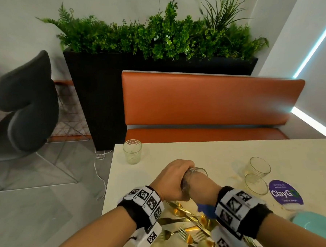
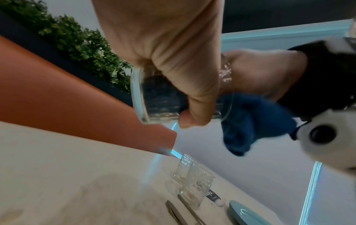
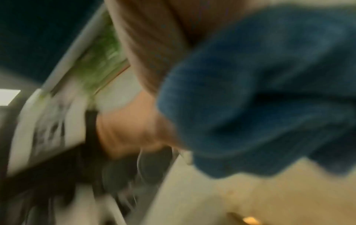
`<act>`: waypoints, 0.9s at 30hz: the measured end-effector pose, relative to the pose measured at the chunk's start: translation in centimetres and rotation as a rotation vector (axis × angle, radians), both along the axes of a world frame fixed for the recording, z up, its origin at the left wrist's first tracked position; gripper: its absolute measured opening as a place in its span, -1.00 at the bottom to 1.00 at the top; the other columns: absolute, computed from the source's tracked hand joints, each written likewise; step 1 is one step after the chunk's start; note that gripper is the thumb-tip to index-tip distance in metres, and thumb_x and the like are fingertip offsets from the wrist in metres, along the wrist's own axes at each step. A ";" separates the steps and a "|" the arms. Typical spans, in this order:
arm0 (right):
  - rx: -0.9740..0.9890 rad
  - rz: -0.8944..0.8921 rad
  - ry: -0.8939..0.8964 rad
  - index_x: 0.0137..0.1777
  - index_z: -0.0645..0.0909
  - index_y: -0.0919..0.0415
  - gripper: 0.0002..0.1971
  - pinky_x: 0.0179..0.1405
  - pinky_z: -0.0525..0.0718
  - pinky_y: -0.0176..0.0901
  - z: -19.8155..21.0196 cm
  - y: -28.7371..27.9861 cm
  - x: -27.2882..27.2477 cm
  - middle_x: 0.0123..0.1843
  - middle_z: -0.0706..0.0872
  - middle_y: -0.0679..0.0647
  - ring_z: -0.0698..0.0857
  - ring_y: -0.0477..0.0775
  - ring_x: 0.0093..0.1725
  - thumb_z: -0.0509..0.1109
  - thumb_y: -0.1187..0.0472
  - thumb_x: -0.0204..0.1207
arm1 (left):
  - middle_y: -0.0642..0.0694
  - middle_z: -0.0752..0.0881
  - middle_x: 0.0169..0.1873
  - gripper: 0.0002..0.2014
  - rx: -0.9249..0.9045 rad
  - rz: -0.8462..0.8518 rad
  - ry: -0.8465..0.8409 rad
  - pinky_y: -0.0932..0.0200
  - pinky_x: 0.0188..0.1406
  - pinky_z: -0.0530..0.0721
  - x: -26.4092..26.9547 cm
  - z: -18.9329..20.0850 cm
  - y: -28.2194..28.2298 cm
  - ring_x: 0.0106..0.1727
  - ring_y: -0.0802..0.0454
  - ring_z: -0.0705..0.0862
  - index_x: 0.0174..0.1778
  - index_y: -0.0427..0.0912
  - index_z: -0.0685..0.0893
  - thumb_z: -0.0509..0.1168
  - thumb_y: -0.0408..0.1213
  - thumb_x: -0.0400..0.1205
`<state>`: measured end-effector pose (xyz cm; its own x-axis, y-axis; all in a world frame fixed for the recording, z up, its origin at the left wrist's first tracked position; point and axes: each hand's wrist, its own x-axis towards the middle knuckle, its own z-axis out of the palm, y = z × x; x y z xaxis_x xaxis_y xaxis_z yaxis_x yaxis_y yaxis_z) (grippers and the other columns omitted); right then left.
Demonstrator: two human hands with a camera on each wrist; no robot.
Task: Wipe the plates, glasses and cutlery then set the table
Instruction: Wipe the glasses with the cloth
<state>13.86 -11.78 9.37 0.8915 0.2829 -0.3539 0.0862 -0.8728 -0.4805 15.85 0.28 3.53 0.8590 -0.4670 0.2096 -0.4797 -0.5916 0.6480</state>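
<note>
A: While the cutlery point(image 1: 184, 228) waits in a loose gold heap at 6 o'clock, what are the hands doing just above it?

B: Left hand point(image 1: 172, 181) has its fingers curled round the glass point(image 1: 194, 178), tipped on its side, mouth facing the right wrist. I'd say that's so the right hand point(image 2: 256, 76) can push the blue cloth point(image 2: 250, 120) inside.

A: Are the right fingers pinching the cloth?

B: Cannot tell. The head view shows only the wrist going into the mouth and a scrap of blue below. The left wrist view adds the cloth bunched at the rim, and the left thumb point(image 2: 194, 97) pressed across the wall. The right wrist view is blurred: cloth and skin, nothing more.

A: And farther out?

B: A teal plate point(image 1: 318, 226) at 4 o'clock, a purple sticker point(image 1: 285, 192) past it, then two glasses point(image 1: 256, 182) touching at 3 o'clock, probably still to be wiped. One more glass point(image 1: 132, 150) stands alone at 11 o'clock by the table point(image 1: 207, 151) corner, likely already set out. Beyond, the bench point(image 1: 204, 100).
</note>
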 end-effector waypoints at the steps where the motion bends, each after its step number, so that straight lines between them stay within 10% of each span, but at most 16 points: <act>1: 0.141 -0.088 0.090 0.29 0.52 0.40 -0.71 0.07 0.55 -0.09 0.0 0.1 0.4 -0.04 0.61 0.12 0.50 0.07 -0.05 0.15 0.39 0.61 | -0.08 0.65 0.11 -0.35 -0.044 0.030 -0.045 0.18 0.20 0.53 -0.2 -0.6 -0.1 0.14 0.09 0.55 0.22 -0.13 0.55 0.59 -0.21 0.20; 6: 0.788 -0.521 0.503 -0.13 0.53 0.22 -0.86 -0.28 0.63 -0.23 -0.2 0.2 1.6 -0.22 0.62 0.10 0.62 0.00 -0.27 0.20 0.38 0.62 | -0.20 0.69 0.04 -0.54 -0.337 0.233 -0.018 -0.10 0.31 0.56 -0.4 -2.6 0.5 0.14 -0.16 0.65 0.01 0.16 0.51 0.43 -0.32 0.26; 11: 1.085 -0.577 0.501 -0.03 0.55 0.34 -0.80 -0.52 0.62 -0.28 1.2 -0.3 3.1 -0.30 0.59 0.20 0.61 0.05 -0.44 0.09 0.34 0.68 | 0.05 0.54 0.36 -0.11 -0.440 0.431 0.136 -0.19 0.48 0.42 0.4 -5.7 4.3 0.46 -0.03 0.48 0.25 0.50 0.35 0.63 -0.10 0.08; 17: 1.175 -0.560 0.422 -0.01 0.62 0.20 -0.81 -0.59 0.63 -0.27 2.6 -2.5 3.8 -0.38 0.77 0.13 0.70 0.02 -0.51 0.16 0.29 0.65 | 0.09 0.46 0.45 -0.02 -0.451 0.433 0.130 0.21 0.46 0.38 0.4 -7.5 6.3 0.48 0.14 0.42 0.37 0.21 0.32 0.69 -0.32 0.12; 20: 0.977 -0.340 0.241 -0.09 0.59 0.33 -0.82 -0.37 0.59 -0.26 2.4 -2.0 4.0 -0.21 0.64 0.30 0.61 0.09 -0.28 0.16 0.38 0.64 | 0.06 0.56 0.33 -0.10 -0.477 0.446 0.129 0.25 0.35 0.47 0.5 -7.5 6.4 0.37 0.13 0.53 0.27 0.27 0.37 0.67 -0.28 0.09; 24: 0.089 0.282 -0.143 0.28 0.54 0.29 -0.72 0.16 0.50 -0.14 0.0 0.7 2.8 0.25 0.64 0.21 0.59 0.17 0.22 0.13 0.35 0.64 | -0.05 0.65 0.15 -0.23 -0.410 0.350 0.117 0.17 0.24 0.59 0.6 -5.0 5.0 0.18 0.04 0.63 0.20 0.10 0.47 0.59 -0.06 0.05; 27: -0.309 0.333 -0.244 0.40 0.42 0.21 -0.63 0.23 0.54 0.03 -2.5 2.7 1.5 0.35 0.56 0.18 0.48 0.22 0.37 0.08 0.32 0.62 | -0.09 0.66 0.13 -0.29 -0.196 0.202 -0.071 0.07 0.49 0.35 0.9 -4.6 3.1 0.20 0.06 0.57 0.22 -0.16 0.59 0.64 -0.14 0.14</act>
<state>15.33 -9.10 6.83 0.8380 0.4803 -0.2591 0.4608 -0.8771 -0.1355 16.78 3.41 -1.09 0.9104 -0.2327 0.3420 -0.4133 -0.5463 0.7285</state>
